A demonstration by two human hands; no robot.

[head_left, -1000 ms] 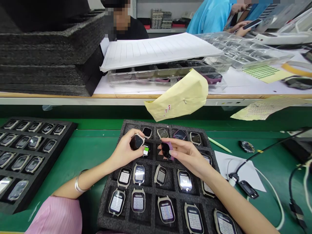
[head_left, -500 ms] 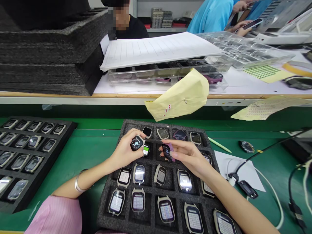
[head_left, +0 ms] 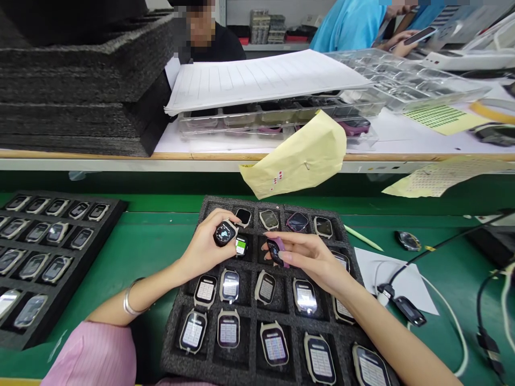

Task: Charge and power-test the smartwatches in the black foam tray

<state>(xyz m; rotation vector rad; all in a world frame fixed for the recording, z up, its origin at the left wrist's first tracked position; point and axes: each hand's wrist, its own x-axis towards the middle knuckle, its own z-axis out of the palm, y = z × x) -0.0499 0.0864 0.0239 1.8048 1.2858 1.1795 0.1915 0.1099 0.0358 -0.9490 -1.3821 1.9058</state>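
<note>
My left hand [head_left: 210, 239] is closed on a smartwatch [head_left: 225, 234] without a strap, its lit dial facing up. In my right hand [head_left: 308, 252] a purple-cased smartwatch [head_left: 276, 251] is pinched at its edges, screen lit and tilted to the left. Both hands are over a black foam tray [head_left: 249, 324] with square pockets. Several strapless watches lie in it, many showing a pale grid on the screen. Just beside my left fingers, a watch with a green screen [head_left: 241, 246] sits in its pocket. My right forearm covers part of the tray's right side.
At the left is a second foam tray [head_left: 80, 268] of watches. A shelf above bears stacked foam [head_left: 80, 102], paper sheets [head_left: 265, 78] and clear plastic trays [head_left: 402, 80]. Cables [head_left: 436, 252] and a green pen [head_left: 363, 238] lie at the right. Other people sit beyond the shelf.
Hardly anything differs. The watch in my left hand has turned slightly, and the purple watch remains in my right hand over the tray.
</note>
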